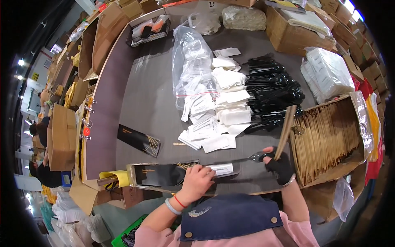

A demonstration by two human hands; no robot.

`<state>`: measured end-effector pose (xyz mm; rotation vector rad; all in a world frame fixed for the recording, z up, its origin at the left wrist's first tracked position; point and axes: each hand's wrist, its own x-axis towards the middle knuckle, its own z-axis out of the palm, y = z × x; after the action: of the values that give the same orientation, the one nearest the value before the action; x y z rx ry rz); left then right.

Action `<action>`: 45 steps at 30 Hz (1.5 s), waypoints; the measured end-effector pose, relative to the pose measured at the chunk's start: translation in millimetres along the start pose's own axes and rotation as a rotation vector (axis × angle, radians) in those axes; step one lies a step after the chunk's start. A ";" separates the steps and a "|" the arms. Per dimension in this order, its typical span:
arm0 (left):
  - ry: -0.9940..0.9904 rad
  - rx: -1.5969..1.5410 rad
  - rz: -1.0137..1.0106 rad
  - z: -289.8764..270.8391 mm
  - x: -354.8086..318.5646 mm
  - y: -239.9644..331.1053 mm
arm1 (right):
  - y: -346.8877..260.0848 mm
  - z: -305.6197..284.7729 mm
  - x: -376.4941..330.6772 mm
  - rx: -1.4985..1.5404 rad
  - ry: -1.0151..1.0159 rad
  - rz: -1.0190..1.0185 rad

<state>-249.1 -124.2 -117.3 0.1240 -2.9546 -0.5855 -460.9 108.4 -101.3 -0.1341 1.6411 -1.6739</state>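
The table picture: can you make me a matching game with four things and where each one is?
Things:
1. black plastic cutlery pile
2. box of wooden chopsticks
3. black paper sleeve
4. clear plastic bag

Places:
A. under the left hand at the near edge of the table
B. far side of the table, left of the white packets
C. right of the white packets, in the middle
D. at the right edge, beside the gloved right hand

Pairs: 1-C, 2-D, 3-A, 4-B

black sleeve [160, 175] – near edge, white sachets [214, 119] ctr
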 end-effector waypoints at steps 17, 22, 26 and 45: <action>-0.072 -0.048 -0.115 -28.5 -20.0 -31.9 | 58.0 29.9 23.5 -1.291 -0.430 -0.689; -0.077 -0.021 -0.074 -8.7 5.7 -13.5 | 61.4 84.6 32.3 -0.774 -0.418 -1.022; -0.139 0.002 -0.063 -9.9 5.3 -12.0 | 68.5 52.1 21.8 -0.921 -0.246 -0.451; -0.176 0.342 0.048 -62.6 20.3 -86.0 | -10.0 45.8 1.8 -1.367 -0.088 -0.602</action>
<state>-255.7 -229.0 -90.7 0.0351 -3.1921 -0.0827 -440.6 69.1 -85.7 -1.4262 2.5218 -0.5484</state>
